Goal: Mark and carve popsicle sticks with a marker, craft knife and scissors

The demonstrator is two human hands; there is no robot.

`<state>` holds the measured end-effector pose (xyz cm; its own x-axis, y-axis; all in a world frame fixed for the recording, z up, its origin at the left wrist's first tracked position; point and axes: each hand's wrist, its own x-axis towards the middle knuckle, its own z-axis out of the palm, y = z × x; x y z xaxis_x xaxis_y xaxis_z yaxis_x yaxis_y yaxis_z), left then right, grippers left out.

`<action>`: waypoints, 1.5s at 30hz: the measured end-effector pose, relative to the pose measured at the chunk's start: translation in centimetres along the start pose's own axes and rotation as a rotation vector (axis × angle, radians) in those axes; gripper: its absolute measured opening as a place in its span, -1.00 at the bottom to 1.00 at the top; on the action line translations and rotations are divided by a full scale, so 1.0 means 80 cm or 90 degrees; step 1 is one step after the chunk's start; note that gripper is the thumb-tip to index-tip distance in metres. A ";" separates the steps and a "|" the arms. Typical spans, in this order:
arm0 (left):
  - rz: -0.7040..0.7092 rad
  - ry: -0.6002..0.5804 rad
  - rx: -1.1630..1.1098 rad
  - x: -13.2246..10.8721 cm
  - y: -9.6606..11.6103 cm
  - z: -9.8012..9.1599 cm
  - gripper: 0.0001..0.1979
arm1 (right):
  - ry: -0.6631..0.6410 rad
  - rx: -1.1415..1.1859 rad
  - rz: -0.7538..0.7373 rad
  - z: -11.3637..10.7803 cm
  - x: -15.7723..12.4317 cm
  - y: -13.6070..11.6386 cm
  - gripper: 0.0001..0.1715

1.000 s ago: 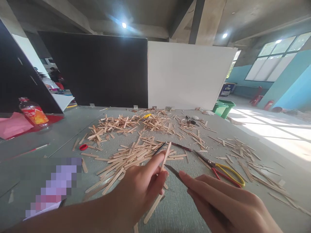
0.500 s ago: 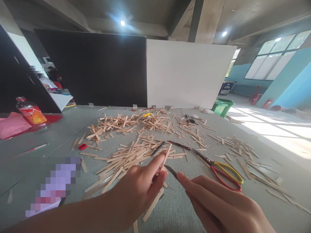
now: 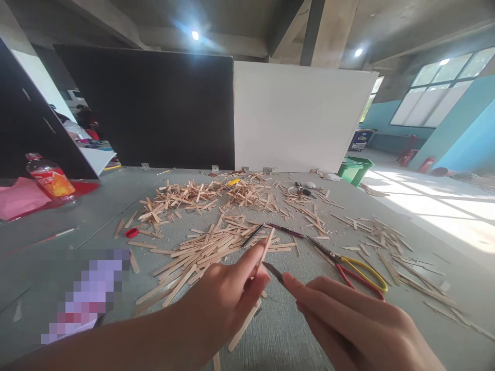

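Grey bench point(image 3: 116, 206) is carrying everything. Loose pile of sticks point(image 3: 204, 250) is lying left of the yellow-handled scissors point(image 3: 359, 273), with more scatter lying beyond them. Left hand point(image 3: 220, 304) is pinching one stick point(image 3: 266, 247), tilted, left of the scissors and nearer the camera. Right hand point(image 3: 356, 324) is gripping a thin dark blade point(image 3: 274, 271), its tip sitting at the stick beside the left fingertips. Risk, my read: the blade is pointing toward the left thumb, so a slip off the thin wood could cut skin, and the stick could split along the grain. The blade handle is hiding inside the right hand. Blade-to-stick contact is too small to confirm. The left fingers are covering the stick's middle.
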<state>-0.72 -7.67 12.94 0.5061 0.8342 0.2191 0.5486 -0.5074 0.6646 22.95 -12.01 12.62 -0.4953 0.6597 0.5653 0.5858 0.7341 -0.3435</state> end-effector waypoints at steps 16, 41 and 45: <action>-0.100 -0.029 -0.529 0.002 0.018 -0.011 -0.57 | 0.007 0.121 0.061 -0.020 0.025 -0.001 -0.49; -0.130 -0.095 -0.135 0.046 -0.045 0.009 -0.73 | -0.012 0.072 0.290 -0.021 0.034 0.035 -0.75; -0.158 -0.249 -0.228 0.035 -0.058 0.053 -0.78 | -0.006 0.211 0.386 -0.029 0.049 0.053 -0.78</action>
<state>0.98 -3.88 7.45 0.6370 0.7420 -0.2091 0.4579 -0.1460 0.8769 24.97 -6.65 15.08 -0.1490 0.9694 0.1953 0.5348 0.2451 -0.8086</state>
